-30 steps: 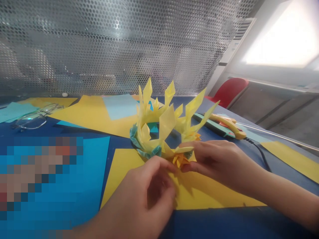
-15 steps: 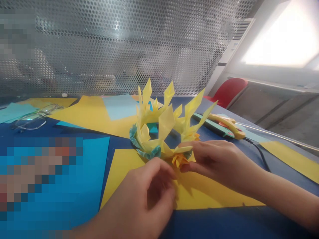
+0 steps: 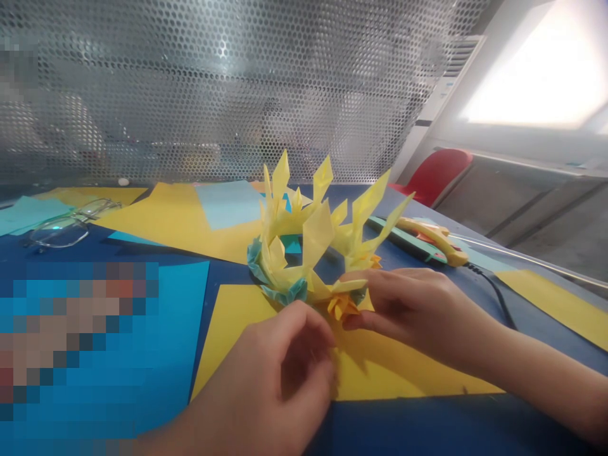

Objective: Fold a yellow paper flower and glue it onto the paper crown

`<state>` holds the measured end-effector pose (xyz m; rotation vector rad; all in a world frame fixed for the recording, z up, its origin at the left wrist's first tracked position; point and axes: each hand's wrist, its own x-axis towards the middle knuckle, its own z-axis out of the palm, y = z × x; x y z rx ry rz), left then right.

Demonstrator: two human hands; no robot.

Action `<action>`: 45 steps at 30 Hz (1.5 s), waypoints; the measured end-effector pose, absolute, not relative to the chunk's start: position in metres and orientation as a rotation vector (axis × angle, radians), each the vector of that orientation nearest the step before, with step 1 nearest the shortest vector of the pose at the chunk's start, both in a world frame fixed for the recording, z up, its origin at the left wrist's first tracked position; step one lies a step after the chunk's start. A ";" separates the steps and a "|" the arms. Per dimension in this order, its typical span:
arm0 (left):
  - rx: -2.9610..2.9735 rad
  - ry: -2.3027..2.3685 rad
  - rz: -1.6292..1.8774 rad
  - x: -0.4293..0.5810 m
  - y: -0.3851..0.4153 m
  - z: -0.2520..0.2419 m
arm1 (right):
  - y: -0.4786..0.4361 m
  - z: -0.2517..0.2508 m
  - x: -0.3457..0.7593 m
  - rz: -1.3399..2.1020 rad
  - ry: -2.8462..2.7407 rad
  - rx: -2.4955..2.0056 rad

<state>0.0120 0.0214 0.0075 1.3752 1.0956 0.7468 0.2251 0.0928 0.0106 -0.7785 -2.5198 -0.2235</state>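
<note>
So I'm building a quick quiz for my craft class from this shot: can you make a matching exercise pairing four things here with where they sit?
Things:
1. glasses
2. glue gun
3. chair
4. paper crown

Places:
A. pinched by the right hand
B. beyond the far right edge of the table
C. far left, on the table
D. just right of the crown, with its cord trailing toward the viewer

Pairs: 1-C, 2-D, 3-B, 4-A.
</note>
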 end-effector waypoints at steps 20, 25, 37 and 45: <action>1.371 1.104 0.736 0.013 0.021 0.008 | 0.093 0.010 0.226 -0.227 -2.509 -0.777; 1.376 1.107 0.740 0.012 0.022 0.008 | 0.093 0.010 0.228 -0.166 -2.527 -0.804; 1.363 1.112 0.734 0.012 0.021 0.010 | 0.092 0.006 0.230 -0.124 -2.503 -0.827; 1.360 1.102 0.755 0.013 0.022 0.009 | 0.095 -0.003 0.237 -0.023 -2.489 -0.821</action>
